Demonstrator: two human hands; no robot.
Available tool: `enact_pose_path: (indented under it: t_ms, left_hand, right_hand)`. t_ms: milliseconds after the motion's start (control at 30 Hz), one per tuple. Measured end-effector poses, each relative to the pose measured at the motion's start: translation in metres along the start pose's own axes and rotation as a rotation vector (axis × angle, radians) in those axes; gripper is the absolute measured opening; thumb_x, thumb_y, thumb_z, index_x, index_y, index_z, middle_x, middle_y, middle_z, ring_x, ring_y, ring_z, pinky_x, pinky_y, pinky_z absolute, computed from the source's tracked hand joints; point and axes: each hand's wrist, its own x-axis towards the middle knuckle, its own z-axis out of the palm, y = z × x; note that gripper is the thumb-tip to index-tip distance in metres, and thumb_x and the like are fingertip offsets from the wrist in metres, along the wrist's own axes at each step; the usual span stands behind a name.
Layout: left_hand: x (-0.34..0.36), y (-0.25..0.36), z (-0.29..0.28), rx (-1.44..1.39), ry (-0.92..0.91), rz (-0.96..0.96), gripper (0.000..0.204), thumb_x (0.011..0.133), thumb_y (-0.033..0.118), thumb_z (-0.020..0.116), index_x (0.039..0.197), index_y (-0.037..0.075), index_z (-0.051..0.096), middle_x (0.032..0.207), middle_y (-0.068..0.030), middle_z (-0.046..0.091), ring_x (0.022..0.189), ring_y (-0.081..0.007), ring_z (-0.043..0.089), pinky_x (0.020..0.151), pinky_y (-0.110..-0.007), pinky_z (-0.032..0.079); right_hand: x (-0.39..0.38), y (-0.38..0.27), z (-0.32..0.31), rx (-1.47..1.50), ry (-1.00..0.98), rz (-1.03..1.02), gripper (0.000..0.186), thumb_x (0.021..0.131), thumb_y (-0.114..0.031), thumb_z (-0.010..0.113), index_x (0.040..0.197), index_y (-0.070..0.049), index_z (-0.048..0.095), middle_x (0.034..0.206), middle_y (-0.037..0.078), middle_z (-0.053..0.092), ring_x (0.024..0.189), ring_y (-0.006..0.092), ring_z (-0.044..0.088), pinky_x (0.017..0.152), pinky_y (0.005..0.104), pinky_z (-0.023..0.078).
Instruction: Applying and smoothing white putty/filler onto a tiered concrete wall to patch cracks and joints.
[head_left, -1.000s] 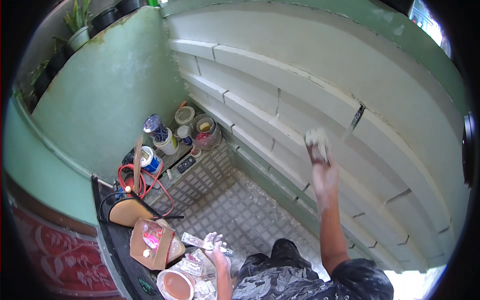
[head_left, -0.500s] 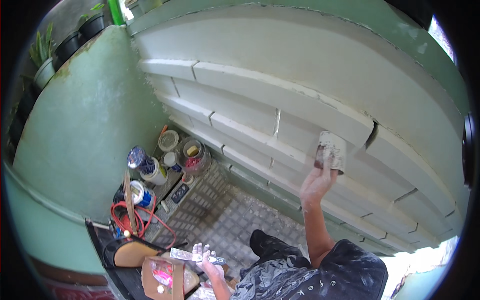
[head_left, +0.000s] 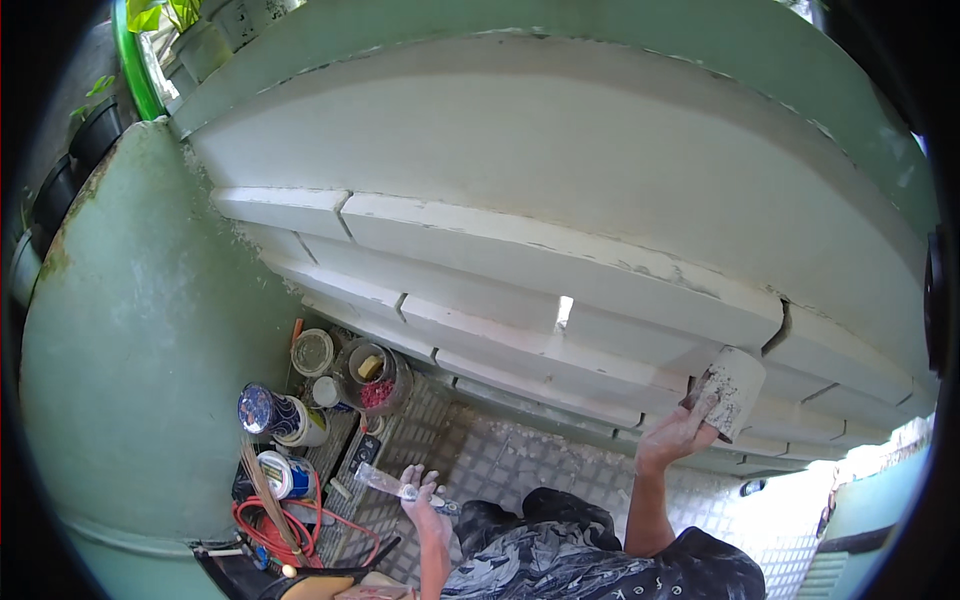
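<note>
The right hand (head_left: 678,432) has its grip closed on a small pale pad (head_left: 735,388), a rectangular block dusted white, and presses it flat against the white slatted wall (head_left: 560,250). Compared with a second ago the hand has travelled: then it was up on a higher slat with the arm stretched out; half a second ago it was coming down toward a crack; now the pad sits just below and left of that dark crack (head_left: 780,320), at the joint where two slats meet. My reading is that the rubbing stroke has run down across the slats and has reached the damaged joint, so this patch is the one being worked now.

Down and to the left of that grip, the left hand (head_left: 422,497) is wrapped around a flat metal blade (head_left: 385,483), a scraper or putty knife smeared with white, held low over the patterned metal floor (head_left: 520,460). It has barely shifted across the three moments and looks parked rather than in use.

Farther left of the left hand stand open tins and jars (head_left: 375,370) against the green wall (head_left: 130,330), with a coil of red cable (head_left: 275,525) and a bundle of thin sticks (head_left: 262,480) nearer the lower edge.
</note>
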Motion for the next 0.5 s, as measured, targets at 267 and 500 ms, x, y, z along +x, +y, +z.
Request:
enact_pose_path:
  t_ms: [267, 500]
  left_hand:
    - [0.059, 0.026, 0.005, 0.06, -0.157, -0.138, 0.051, 0.074, -0.01, 0.05, 0.122, 0.006, 0.042, 0.114, -0.0074, 0.051, 0.091, -0.0182, 0.058, 0.065, -0.028, 0.047]
    - [0.1, 0.057, -0.009, 0.145, -0.336, -0.198, 0.042, 0.073, -0.012, 0.049, 0.114, 0.001, 0.048, 0.106, -0.0097, 0.055, 0.088, -0.0174, 0.06, 0.063, -0.025, 0.048]
  right_hand:
    - [-0.016, 0.007, 0.022, -0.113, -0.059, 0.266, 0.037, 0.091, -0.01, 0.054, 0.123, 0.005, 0.045, 0.122, 0.014, 0.052, 0.109, 0.0215, 0.053, 0.095, 0.0331, 0.043]
    - [-0.116, 0.035, 0.065, -0.006, -0.214, 0.29, 0.031, 0.091, -0.008, 0.053, 0.119, 0.004, 0.049, 0.119, 0.014, 0.055, 0.107, 0.0202, 0.055, 0.091, 0.032, 0.046]
